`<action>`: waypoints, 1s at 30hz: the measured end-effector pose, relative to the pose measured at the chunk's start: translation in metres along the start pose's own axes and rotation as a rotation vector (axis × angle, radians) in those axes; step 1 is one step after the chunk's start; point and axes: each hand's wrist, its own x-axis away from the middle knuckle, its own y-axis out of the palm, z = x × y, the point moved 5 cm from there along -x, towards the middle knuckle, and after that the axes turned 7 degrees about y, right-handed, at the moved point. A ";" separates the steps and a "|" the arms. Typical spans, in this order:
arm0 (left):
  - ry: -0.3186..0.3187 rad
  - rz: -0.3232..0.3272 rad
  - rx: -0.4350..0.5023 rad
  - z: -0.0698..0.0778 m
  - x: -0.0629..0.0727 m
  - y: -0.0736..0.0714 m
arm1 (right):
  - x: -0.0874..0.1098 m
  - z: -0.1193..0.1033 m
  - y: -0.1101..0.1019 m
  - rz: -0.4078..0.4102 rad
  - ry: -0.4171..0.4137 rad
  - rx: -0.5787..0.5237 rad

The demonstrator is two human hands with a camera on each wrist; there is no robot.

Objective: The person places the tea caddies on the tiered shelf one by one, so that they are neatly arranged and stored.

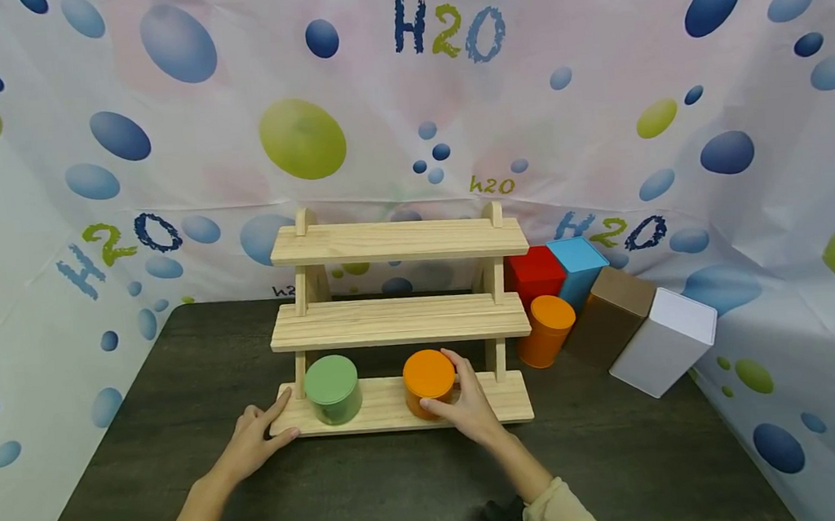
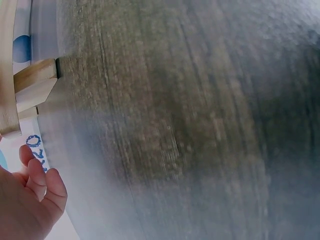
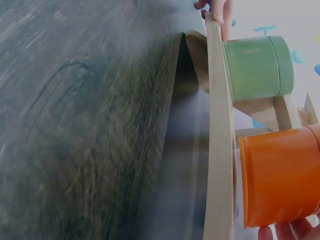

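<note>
A three-tier wooden display stand [image 1: 400, 321] stands on the dark table, its left bottom corner between the thumb and index finger of my left hand [image 1: 249, 444]. The other left fingers are bent in the left wrist view. On the bottom tier, my right hand [image 1: 471, 403] grips an orange round canister [image 1: 429, 382] from its right side, thumb at the front and fingers behind. A green round canister [image 1: 333, 388] is upright to its left on the same tier. The right wrist view shows both canisters side by side, with fingertips [image 3: 265, 233] against the orange one.
Right of the stand are a second orange canister [image 1: 547, 332], a red box [image 1: 536, 273], a blue box [image 1: 578, 268], a brown box [image 1: 610, 311] and a white box [image 1: 665, 341]. A bubble-printed cloth [image 1: 389, 83] hangs behind the table [image 1: 377, 493].
</note>
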 end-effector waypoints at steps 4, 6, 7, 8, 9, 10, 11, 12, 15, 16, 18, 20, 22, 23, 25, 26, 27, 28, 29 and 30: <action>0.022 0.011 -0.005 0.001 0.000 -0.001 | -0.002 -0.002 0.006 -0.022 0.005 -0.012; 0.017 0.009 -0.007 0.001 0.000 -0.001 | -0.002 -0.003 0.008 -0.031 0.002 -0.017; 0.011 0.008 -0.005 0.001 0.000 -0.001 | -0.003 -0.003 0.009 -0.034 0.000 -0.019; 0.002 0.003 0.002 0.000 0.000 0.000 | -0.003 -0.003 0.010 -0.039 0.002 -0.023; -0.005 0.001 0.007 0.000 0.000 -0.001 | -0.004 -0.003 0.011 -0.043 0.004 -0.027; -0.011 -0.003 0.008 0.000 0.000 0.000 | -0.004 -0.002 0.012 -0.047 0.006 -0.031; -0.019 -0.007 0.009 0.000 0.000 0.000 | -0.005 -0.002 0.013 -0.050 0.009 -0.035; -0.024 -0.010 0.011 -0.001 0.000 0.000 | -0.005 -0.002 0.014 -0.054 0.015 -0.042; -0.025 -0.012 0.012 0.000 0.000 -0.001 | -0.006 -0.002 0.018 -0.064 0.026 -0.047; -0.024 -0.012 0.011 -0.001 0.000 -0.001 | -0.006 -0.003 0.019 -0.066 0.027 -0.048; -0.021 -0.009 0.012 -0.001 0.000 -0.001 | -0.007 -0.003 0.021 -0.069 0.023 -0.040; -0.020 -0.007 0.013 -0.001 0.000 -0.001 | -0.007 -0.004 0.023 -0.073 0.018 -0.038; -0.016 -0.006 0.011 -0.001 0.000 -0.001 | -0.007 -0.004 0.025 -0.073 0.018 -0.039; -0.014 -0.006 0.011 -0.001 0.000 -0.001 | -0.008 -0.005 0.026 -0.073 0.015 -0.039; -0.010 -0.006 0.007 0.000 0.001 -0.001 | -0.008 -0.005 0.028 -0.075 0.009 -0.047; -0.008 -0.006 0.007 0.000 0.001 -0.001 | -0.010 0.000 0.029 -0.077 0.008 -0.045; -0.006 -0.006 0.008 0.001 0.001 -0.001 | -0.012 0.004 0.031 -0.077 0.001 -0.042; -0.004 -0.005 0.009 0.001 0.001 -0.001 | -0.014 0.009 0.033 -0.076 -0.013 -0.035; -0.002 -0.003 0.010 0.001 0.001 -0.001 | -0.016 0.014 0.034 -0.076 -0.021 -0.035; 0.001 -0.001 0.011 0.002 0.001 -0.001 | -0.017 0.019 0.036 -0.076 -0.029 -0.034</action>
